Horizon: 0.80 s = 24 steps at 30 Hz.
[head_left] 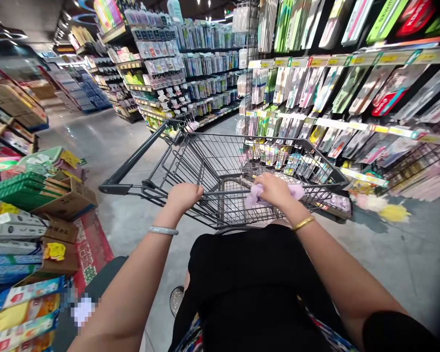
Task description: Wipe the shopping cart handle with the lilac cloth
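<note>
A dark grey wire shopping cart (238, 146) stands sideways in front of me, its handle (139, 159) toward the left. My left hand (184, 197) is closed around the cart's near top rail. Farther right along the same side, my right hand (275, 189) is closed on a light purple cloth (255, 196), pressed against the rail. The cloth pokes out on both sides of my fingers, and part of it is hidden under the hand. Through the wires, the basket's bottom shows no goods that I can make out.
Shelves of hanging packaged goods (297, 88) rise close behind the cart at right. A second rack (210, 66) stands farther back. Stacked cartons (64, 198) line my left, by a red floor mat (91, 244). Grey floor (95, 129) runs between them.
</note>
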Tool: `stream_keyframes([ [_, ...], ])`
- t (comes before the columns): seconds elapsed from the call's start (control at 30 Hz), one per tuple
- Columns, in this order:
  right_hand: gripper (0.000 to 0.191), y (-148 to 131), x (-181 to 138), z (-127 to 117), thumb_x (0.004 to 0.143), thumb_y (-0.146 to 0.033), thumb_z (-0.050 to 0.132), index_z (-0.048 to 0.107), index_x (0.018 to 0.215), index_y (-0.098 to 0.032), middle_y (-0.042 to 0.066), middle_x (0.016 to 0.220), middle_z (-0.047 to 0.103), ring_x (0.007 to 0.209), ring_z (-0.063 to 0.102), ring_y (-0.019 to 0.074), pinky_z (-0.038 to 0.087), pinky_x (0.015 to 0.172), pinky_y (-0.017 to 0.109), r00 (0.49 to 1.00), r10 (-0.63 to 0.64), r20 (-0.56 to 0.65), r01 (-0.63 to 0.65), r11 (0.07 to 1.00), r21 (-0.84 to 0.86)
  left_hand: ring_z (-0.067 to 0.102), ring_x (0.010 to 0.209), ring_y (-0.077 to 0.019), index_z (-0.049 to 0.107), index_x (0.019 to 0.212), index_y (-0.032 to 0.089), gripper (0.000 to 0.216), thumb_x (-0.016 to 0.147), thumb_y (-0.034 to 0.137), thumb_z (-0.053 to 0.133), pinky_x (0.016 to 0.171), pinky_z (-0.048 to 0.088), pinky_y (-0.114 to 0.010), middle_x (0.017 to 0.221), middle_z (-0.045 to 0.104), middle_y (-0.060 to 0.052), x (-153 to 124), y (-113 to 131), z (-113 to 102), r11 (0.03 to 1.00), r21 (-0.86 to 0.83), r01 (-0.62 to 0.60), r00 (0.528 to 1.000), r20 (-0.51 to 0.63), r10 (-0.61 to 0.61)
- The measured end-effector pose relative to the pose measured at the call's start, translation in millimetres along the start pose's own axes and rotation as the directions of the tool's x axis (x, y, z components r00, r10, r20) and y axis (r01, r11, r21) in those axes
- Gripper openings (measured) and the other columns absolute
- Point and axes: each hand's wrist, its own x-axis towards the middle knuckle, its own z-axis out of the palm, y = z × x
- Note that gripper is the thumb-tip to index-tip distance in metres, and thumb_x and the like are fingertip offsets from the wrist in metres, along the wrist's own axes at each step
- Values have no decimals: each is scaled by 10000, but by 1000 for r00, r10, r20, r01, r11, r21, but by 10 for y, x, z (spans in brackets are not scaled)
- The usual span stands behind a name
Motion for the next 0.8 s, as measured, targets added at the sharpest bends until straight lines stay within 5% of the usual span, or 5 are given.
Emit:
stream_keyframes([
  [0.17,298,-796,179,141,788,-232,662,644,1084,-264,74,1129,576,974,564,237,446,822,351,965,-231,-128,241,967,76,651,829,-248,732,760,186,562,900,426,244,675,440,-301,857,719,-124,20,-23,-42,999,-9,32,998,55,-32],
  [0.33,418,-531,2,204,809,-84,567,619,1174,-283,79,1271,522,1109,521,244,449,927,396,934,-310,-177,334,934,126,648,833,-250,736,771,211,523,877,421,269,680,444,-306,866,721,-106,-40,-31,-39,998,-54,39,994,99,-34],
  [0.47,443,-198,-216,213,769,-52,539,643,1132,-284,68,1305,492,1181,488,261,427,993,452,949,-120,-292,199,946,257,654,861,-262,744,814,200,532,873,447,277,725,461,-325,909,728,-118,-60,8,-10,993,-86,81,991,115,-71],
  [0.6,388,-678,-268,354,788,-91,525,636,1122,-254,72,1289,483,1180,482,241,433,998,425,878,76,-472,149,895,421,665,895,-252,744,792,201,528,880,433,278,776,471,-321,909,743,-106,-23,45,-6,982,-152,115,977,195,-84],
  [0.8,254,-1244,-409,1086,895,-167,555,684,1034,-337,-16,1274,608,1198,465,215,383,1020,423,849,-432,-306,483,868,114,669,959,-261,750,876,156,558,900,430,265,810,482,-321,958,737,-151,-77,87,-17,989,-98,110,987,128,-97],
])
